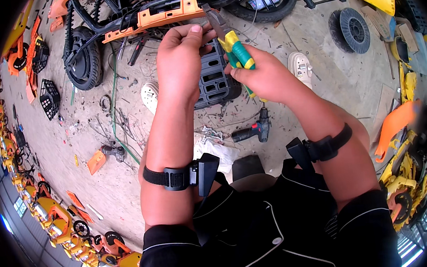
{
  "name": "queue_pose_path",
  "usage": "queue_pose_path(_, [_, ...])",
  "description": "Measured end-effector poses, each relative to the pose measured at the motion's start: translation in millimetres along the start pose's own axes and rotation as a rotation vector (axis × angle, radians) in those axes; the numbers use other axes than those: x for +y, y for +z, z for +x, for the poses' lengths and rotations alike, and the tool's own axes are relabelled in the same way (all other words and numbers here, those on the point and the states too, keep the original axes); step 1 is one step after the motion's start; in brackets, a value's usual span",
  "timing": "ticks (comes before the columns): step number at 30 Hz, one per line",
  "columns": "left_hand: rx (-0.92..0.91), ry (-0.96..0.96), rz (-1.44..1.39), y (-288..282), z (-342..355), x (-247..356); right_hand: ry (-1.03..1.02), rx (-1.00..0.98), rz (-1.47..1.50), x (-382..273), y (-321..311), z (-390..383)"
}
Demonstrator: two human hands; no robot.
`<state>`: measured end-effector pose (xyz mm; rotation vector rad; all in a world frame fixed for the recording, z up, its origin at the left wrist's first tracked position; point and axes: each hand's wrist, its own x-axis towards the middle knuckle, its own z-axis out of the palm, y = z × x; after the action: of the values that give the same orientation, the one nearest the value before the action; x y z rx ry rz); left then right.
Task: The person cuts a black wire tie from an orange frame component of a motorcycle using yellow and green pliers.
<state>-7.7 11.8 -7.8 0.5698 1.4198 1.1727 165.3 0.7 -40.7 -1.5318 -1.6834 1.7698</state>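
Diagonally, pliers (237,49) point up-left, right hand (264,74) gripping; left hand (179,53) curled, hold unclear.

The pliers (240,53) have green handles marked with yellow, and their metal is dull grey. The long strip (166,16) is plain orange; the wheel (95,67) is black. The floor (338,93) is pale grey-beige, speckled with dark scraps. On it are a black slotted crate (212,78), a black drill (262,128) with red accents, a white bag (215,151) and cream-white shoes (299,66). Toward the floor's left edge are yellow-and-orange vehicles (57,218) and a black lattice basket (50,98). Near its upper right corner are a bright yellow panel (383,2) and a grey spool (354,31); by its right edge, an orange panel (393,127). The shirt (302,237) is black with thin white piping; the armbands (158,178) are black.
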Motion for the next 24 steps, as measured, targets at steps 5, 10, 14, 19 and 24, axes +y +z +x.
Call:
queue_pose_path(5, [0.011, 0.033, 0.098, 1.1, -0.3, -2.7, 0.087, -0.05, 0.076, -5.1, 1.0, -1.5])
queue_pose_path(10, [0.008, 0.049, 0.146, 0.3, -1.0, -3.2, 0.103, -0.055, 0.045, -5.2, -0.4, -3.0])
queue_pose_path(14, [0.025, 0.029, 0.19, -0.4, -0.9, -4.1, 0.117, -0.05, 0.045, -10.5, -0.6, -6.5])
queue_pose_path(19, [0.039, 0.036, 0.217, -0.5, -0.8, -4.5, 0.112, -0.053, 0.018, -18.3, 1.2, -9.6])
queue_pose_path(24, [0.038, 0.039, 0.194, -3.0, 1.6, -7.9, 0.124, -0.027, -0.009, -21.8, 2.8, -10.8])
